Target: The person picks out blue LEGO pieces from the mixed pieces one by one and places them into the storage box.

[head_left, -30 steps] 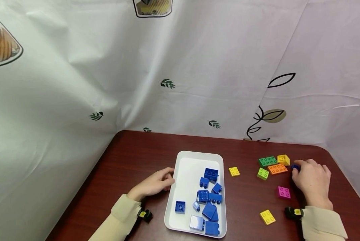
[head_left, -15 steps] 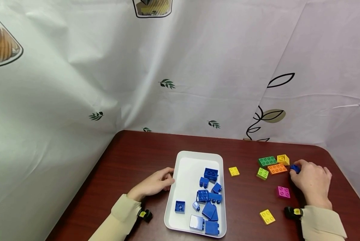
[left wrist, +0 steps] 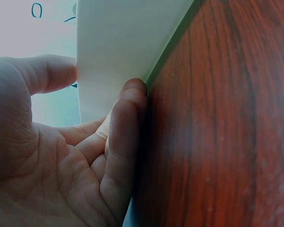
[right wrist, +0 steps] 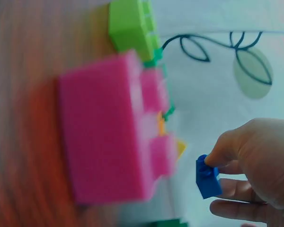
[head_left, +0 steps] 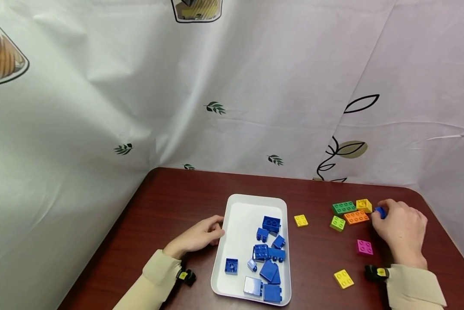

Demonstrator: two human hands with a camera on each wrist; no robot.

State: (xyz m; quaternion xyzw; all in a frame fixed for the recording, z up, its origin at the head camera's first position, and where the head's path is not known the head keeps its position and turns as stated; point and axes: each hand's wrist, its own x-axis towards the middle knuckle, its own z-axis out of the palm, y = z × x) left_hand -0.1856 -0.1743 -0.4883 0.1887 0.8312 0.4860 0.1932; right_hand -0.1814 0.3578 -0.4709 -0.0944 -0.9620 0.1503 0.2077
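Note:
My left hand (head_left: 197, 236) holds the left edge of a white tray (head_left: 243, 215). In the left wrist view the thumb touches the tray's rim and curled fingers lie against its outer wall, low by the table. Several blue building bricks (head_left: 269, 270) lie in the tray, mostly along its right side. At the table's right, my right hand (head_left: 403, 230) pinches a small blue brick (right wrist: 208, 182) between thumb and fingers. A magenta brick (head_left: 365, 247) sits left of that wrist and looms large in the right wrist view.
Left of the right hand are a green brick (head_left: 343, 208), an orange brick (head_left: 356, 217), a yellow brick (head_left: 364, 206) and a lime brick (head_left: 337, 223). Flat yellow bricks lie beside the tray (head_left: 300, 221) and nearer the front (head_left: 344, 279). White printed cloth (head_left: 232, 129) hangs behind the table.
My right hand has shifted slightly up and left in the head view, and more of the small blue brick in its fingers shows. The left hand stays at the tray.

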